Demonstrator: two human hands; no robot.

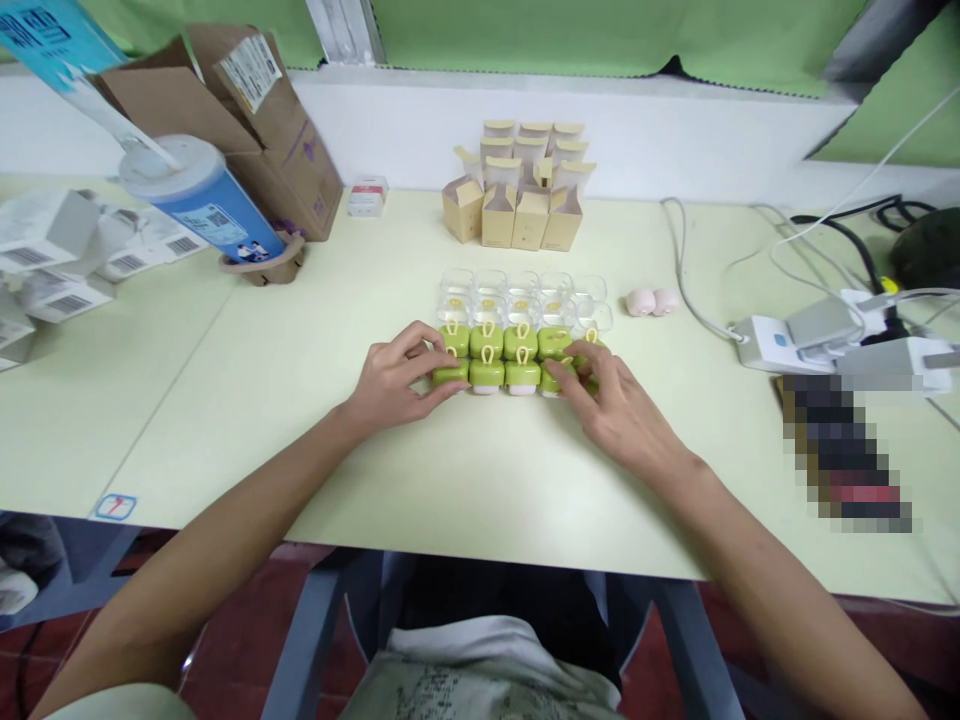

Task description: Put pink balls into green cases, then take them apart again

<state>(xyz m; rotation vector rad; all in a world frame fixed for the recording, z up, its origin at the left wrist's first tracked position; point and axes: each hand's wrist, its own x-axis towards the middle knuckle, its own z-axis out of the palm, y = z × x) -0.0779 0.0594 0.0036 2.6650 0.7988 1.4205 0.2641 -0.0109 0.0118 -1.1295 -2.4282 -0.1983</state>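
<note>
Several small green cases (503, 358) with yellow loops stand in two rows on the pale table (300, 400). Behind them stand several clear plastic boxes (521, 292). My left hand (395, 378) pinches the leftmost green case in the front row, fingers curled round it. On the other side, my right hand (611, 398) has its fingers on the rightmost green cases, covering part of them. Both hands frame the block of cases from either end.
Small tan cardboard boxes (521, 190) with open flaps stand at the back. A pink two-lobed item (651, 301) lies right of the clear boxes. A blue cylinder (206, 205) and brown carton (255, 110) sit back left; white labelled boxes (52, 260) far left; cables and white adapters (825, 335) right.
</note>
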